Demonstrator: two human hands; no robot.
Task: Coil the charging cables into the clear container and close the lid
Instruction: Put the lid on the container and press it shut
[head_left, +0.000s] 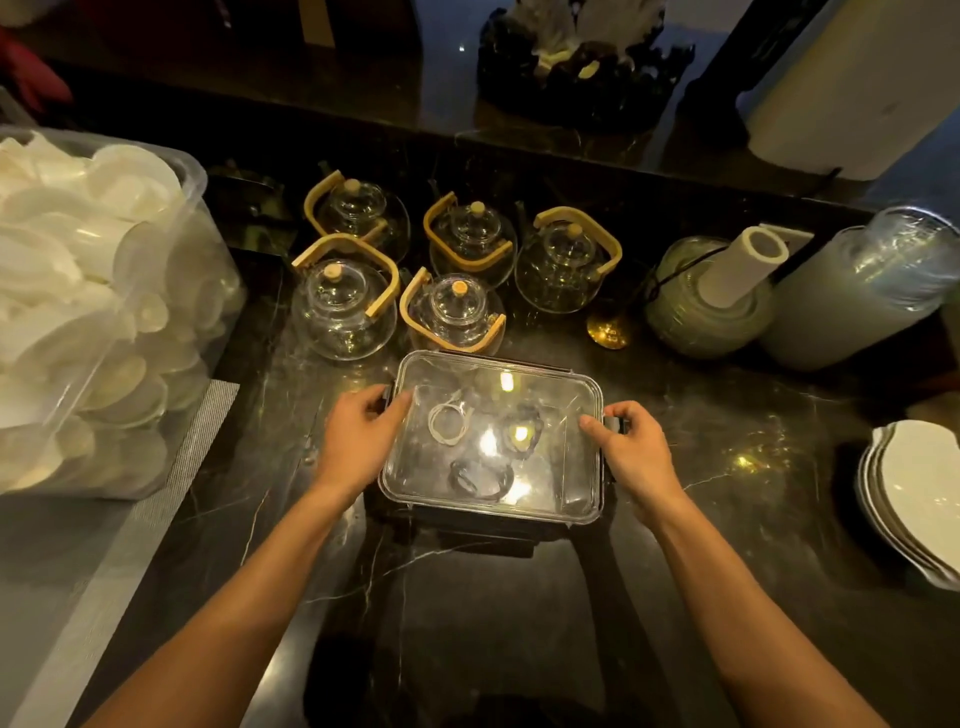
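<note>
A clear rectangular container (582, 499) sits on the dark marble counter with its clear lid (550, 384) lying on top. Through the lid I see a coiled white cable (448, 423) and two coiled black cables (522, 431) (480, 480). My left hand (363, 436) rests on the lid's left edge, fingers curled over the dark side latch. On the opposite edge my right hand (631, 447) has its fingers around the right dark latch (615, 423).
Several glass teapots (343, 312) with wooden handles stand just behind the container. A large clear bin of white dishes (104, 312) is on the left. Jars (706, 306) and a paper roll sit at the right, stacked white plates (914, 499) at the far right.
</note>
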